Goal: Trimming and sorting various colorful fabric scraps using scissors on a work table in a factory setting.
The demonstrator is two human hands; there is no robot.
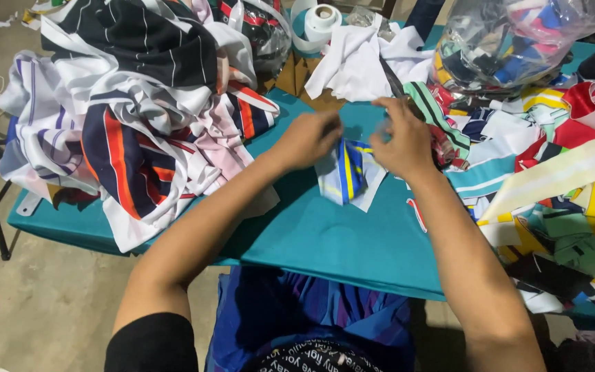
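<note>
At the far left a heap of striped cloth pieces in black, white, navy and orange covered that end of the teal table. Next came the left hand, fingers curled shut on the upper left edge of a small blue, white and yellow fabric piece that lay on the bare middle of the table. The right hand pinched the same piece from its upper right, fingers closed; its blurred fingertips hid the top edge. Behind the hands lay a white cloth and a tape roll. Further right sat a clear plastic bag of scraps, and a colourful pile of striped offcuts crowded the right end.
</note>
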